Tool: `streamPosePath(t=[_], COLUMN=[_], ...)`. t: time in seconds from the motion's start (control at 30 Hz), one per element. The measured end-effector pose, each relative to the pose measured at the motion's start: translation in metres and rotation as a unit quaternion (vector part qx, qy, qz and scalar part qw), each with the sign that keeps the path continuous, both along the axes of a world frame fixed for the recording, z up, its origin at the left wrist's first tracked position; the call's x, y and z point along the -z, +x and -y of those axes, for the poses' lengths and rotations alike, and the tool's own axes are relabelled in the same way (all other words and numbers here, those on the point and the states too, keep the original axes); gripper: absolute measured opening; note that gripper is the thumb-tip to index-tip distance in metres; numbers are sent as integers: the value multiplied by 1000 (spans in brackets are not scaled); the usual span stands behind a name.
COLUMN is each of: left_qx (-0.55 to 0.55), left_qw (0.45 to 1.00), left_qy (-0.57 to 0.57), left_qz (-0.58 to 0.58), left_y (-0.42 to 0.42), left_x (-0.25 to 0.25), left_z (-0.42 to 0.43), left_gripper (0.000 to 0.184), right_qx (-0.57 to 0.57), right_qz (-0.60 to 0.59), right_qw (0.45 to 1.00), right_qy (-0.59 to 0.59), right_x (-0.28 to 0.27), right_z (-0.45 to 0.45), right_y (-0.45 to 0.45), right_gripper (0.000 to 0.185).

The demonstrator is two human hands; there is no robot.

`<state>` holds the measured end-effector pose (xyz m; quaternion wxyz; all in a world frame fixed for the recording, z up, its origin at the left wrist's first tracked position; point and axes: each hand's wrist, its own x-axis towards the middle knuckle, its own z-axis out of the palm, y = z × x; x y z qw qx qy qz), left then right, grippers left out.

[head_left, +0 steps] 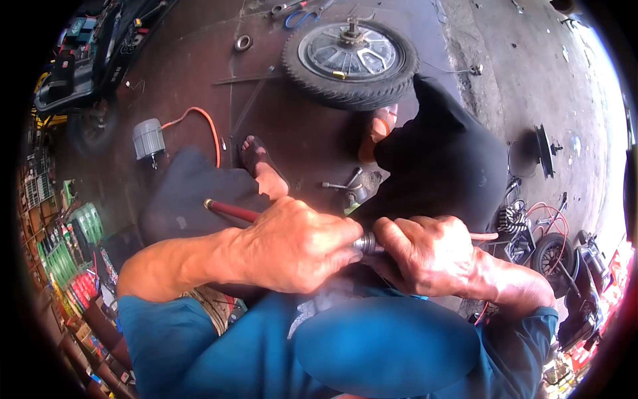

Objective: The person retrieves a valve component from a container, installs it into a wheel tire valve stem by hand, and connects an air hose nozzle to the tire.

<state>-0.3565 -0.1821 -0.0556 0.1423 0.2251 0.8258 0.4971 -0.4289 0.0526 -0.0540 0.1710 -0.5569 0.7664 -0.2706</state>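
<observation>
Near the body, my left hand (pixel 299 246) is closed around a red rod (pixel 232 211) with a brass-coloured tip, which sticks out past the knuckles to the left. My right hand (pixel 426 254) grips a thin, pale reddish rod or tube (pixel 483 236) that comes out on its right side. Between the two hands sits a ribbed metal fitting (pixel 365 243), with the fingers of both pressed close to it. The fingers hide how the rods and the fitting join.
A wheel with a tyre (pixel 352 60) lies on the floor beyond the feet. A grey motor (pixel 149 139) with an orange cable is on the left. Near the right foot is a wrench (pixel 344 185). Blue-handled scissors (pixel 302 18) and a metal ring (pixel 243 43) lie farther off.
</observation>
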Motion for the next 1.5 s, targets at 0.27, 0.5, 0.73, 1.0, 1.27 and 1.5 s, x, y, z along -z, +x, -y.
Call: streamPosePath(t=[0.27,0.5,0.73,1.0,1.27,1.5], left_qx=[-15,-23,-26,-453,-718,-743], left_qw=[999,995,960,747,568,613], left_qy=[7,-5,-76,-486,400,257], left_qz=[48,92,267,9,32,77], left_y=[0,-13,-19,-91,-99,-63], left_x=[5,6,-1,27,113,137], left_z=[-2,7,111,175,238,213], left_gripper=[21,27,31,33,18,3], right_qx=[-13,50,78,133,-143,22], right_qz=[-105,-139,-211,-34,252,165], right_qw=[994,989,971,990,941,985], right_qy=[12,32,-76,32,174,44], right_x=[10,7,-48,-16,97,176], right_z=[6,10,-8,70,129,108], right_y=[0,2,-61,-164,-159,-175], right_gripper=[17,32,41,33,40,25])
